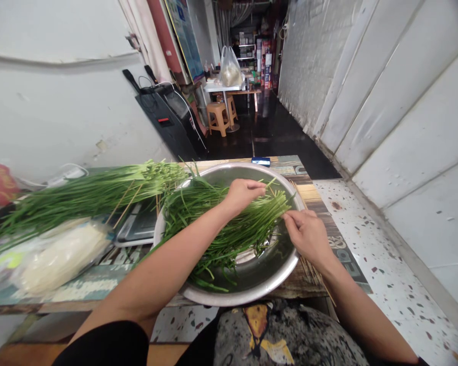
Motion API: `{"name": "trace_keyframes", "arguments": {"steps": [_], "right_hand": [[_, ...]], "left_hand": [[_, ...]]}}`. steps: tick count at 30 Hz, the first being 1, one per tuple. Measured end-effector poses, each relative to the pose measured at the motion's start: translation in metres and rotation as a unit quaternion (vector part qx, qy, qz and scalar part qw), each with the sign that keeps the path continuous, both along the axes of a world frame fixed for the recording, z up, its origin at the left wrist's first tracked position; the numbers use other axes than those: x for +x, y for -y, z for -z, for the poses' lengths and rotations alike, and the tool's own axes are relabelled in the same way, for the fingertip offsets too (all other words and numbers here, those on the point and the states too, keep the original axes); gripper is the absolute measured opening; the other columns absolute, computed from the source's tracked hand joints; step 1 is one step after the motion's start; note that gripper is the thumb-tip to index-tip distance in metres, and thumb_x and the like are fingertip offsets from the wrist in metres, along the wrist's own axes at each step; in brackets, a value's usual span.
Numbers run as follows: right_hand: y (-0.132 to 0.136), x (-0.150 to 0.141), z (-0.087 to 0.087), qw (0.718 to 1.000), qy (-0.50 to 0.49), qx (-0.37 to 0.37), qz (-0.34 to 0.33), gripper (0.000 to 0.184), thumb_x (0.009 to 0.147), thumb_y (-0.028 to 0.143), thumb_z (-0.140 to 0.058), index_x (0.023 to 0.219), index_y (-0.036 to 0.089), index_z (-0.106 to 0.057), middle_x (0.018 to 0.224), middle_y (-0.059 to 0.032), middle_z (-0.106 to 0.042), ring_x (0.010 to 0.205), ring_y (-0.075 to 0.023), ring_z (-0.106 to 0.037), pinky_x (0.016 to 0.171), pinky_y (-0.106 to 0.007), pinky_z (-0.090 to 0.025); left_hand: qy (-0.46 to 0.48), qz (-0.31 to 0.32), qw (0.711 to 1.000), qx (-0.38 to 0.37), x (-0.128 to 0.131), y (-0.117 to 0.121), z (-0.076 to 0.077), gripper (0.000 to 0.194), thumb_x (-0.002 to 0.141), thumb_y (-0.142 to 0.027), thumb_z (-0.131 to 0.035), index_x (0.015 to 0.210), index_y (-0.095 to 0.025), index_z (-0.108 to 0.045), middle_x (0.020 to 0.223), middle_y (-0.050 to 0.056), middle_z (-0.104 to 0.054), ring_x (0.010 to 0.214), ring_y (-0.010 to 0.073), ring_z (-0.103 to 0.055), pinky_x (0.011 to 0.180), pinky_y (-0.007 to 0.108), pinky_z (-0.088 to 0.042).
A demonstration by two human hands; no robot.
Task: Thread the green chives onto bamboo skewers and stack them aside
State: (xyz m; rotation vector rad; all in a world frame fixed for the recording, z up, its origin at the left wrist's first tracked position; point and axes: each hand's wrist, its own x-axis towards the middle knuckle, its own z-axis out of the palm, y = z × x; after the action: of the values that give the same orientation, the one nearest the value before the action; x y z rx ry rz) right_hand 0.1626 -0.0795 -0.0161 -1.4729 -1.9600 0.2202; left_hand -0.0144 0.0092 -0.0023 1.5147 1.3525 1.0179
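A wide steel basin (pixel 252 295) holds a loose heap of long green garlic chives (pixel 221 218), their pale cut ends pointing right. Over the far side of the heap, my left hand (pixel 244 196) is closed in a pinch, with a chive stalk showing at its fingertips. My right hand (pixel 309 235) is at the basin's right rim, thumb and fingers pinched together beside the pale ends. What lies between those fingertips is too small to make out. Thin bamboo skewers (pixel 311 272) lie beside the basin on the right, partly hidden by my right hand and forearm.
Left of the basin lies a large pile of chives (pixel 99 193), with a metal tray (pixel 135 229) and a plastic bag of pale contents (pixel 66 249) nearby. A small blue object (pixel 260 161) sits behind the basin. Beyond the table (pixel 320 203) are stools (pixel 217 118).
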Motion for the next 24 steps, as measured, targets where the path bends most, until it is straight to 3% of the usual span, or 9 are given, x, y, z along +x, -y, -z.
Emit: {"name": "trace_keyframes", "arguments": {"steps": [24], "right_hand": [[0.0008,-0.0006,-0.0015,1.000,0.003,-0.001,0.000,0.031,0.088,0.026,-0.042,0.062,0.020,-0.058,0.055,-0.0010,-0.057,0.061,-0.0157,-0.050,0.065,-0.026,-0.035]], "left_hand": [[-0.032,0.034,0.998,0.033,-0.0026,-0.0015,0.0052,0.023,0.067,-0.025,-0.070,0.087,-0.015,-0.075,0.080,0.006,-0.073,0.077,0.0173,-0.064,0.079,0.031,-0.048]]}}
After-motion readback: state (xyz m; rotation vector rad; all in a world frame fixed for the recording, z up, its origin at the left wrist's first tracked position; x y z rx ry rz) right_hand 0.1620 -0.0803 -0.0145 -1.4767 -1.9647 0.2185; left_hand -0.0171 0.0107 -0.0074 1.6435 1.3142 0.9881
